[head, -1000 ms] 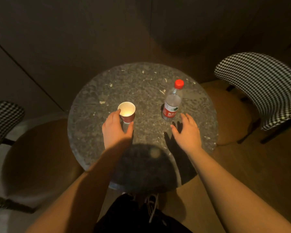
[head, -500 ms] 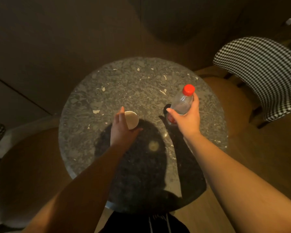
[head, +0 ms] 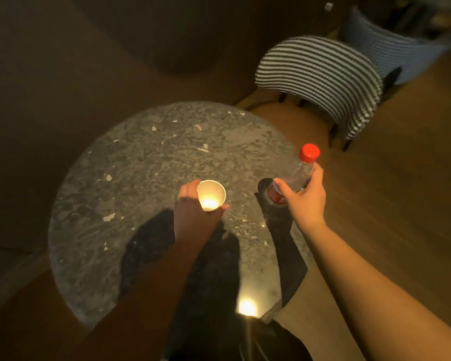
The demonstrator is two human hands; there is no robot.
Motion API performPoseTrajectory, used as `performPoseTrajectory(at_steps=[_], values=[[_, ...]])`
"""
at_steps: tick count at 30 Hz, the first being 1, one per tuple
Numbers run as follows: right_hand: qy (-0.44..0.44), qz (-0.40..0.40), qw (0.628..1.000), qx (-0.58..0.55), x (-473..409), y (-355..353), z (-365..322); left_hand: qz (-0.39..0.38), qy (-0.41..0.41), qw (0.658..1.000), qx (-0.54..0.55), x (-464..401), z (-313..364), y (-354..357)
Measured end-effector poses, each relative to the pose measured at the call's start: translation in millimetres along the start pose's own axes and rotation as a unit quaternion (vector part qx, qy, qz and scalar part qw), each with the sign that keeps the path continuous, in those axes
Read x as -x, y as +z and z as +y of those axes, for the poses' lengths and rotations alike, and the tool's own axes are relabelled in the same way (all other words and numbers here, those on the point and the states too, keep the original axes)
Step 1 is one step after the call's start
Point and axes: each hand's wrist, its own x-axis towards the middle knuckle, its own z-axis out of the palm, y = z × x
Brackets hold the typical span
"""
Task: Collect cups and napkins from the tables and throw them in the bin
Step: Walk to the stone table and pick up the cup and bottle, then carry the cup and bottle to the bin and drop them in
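Observation:
My left hand (head: 193, 217) is wrapped around a small paper cup (head: 211, 194) with a white inside, held above the round grey marble table (head: 141, 165). A clear plastic bottle (head: 297, 175) with a red cap and red label is gripped around its middle by my right hand (head: 303, 199), lifted and tilted over the table's right edge. Both items are off the tabletop. No napkin is visible.
A chair with a black-and-white patterned back (head: 323, 79) and tan seat stands right behind the table. A blue-patterned chair (head: 385, 45) is farther back right. Wooden floor (head: 401, 204) lies to the right, a dark wall behind. A light reflection (head: 247, 307) glints on the table's near edge.
Both hands closed on the cup and the bottle and lifted them off the table. The view has swung to the right, so the table sits lower left.

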Motion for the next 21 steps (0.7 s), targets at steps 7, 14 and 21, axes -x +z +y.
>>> performPoseTrajectory(at_steps=[7, 14, 21], values=[[0.063, 0.177, 0.982, 0.028, 58.6, -112.4, 50.9, -0.096, 0.121, 0.987, 0.045, 24.6, 83.7, 60.4], [0.158, 0.320, 0.934, 0.036, 163.9, -225.8, 92.5, -0.243, 0.232, 0.938, 0.086, 99.2, 176.8, 118.1], [0.220, 0.458, 0.861, 0.023, 297.2, -328.0, 123.6, -0.326, 0.338, 0.876, 0.109, 231.9, 265.4, 152.0]])
